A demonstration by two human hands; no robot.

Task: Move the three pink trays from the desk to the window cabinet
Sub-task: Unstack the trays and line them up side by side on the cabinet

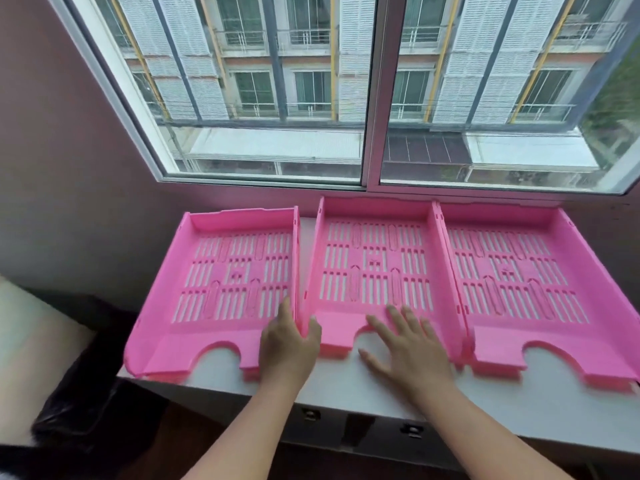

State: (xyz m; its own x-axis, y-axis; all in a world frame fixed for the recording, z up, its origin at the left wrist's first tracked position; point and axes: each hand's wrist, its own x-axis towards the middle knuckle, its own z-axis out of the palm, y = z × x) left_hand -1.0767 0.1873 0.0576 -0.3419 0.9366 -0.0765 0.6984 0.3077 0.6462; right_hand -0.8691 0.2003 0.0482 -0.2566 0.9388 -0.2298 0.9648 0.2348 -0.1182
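Observation:
Three pink slotted trays lie side by side on the white top of the window cabinet (346,386). The left tray (162,306) is angled and its front left corner hangs past the cabinet's left end. The middle tray (374,209) and the right tray (502,220) touch each other, backs near the window. My left hand (289,348) grips the right side wall of the left tray near its front, thumb over the wall. My right hand (408,344) lies flat with spread fingers on the front of the middle tray and holds nothing.
The window (370,91) stands directly behind the trays. A pink wall (69,161) closes the left side. Below left sit a dark bag (79,403) and a pale surface (27,341). The cabinet front carries metal latches (412,429).

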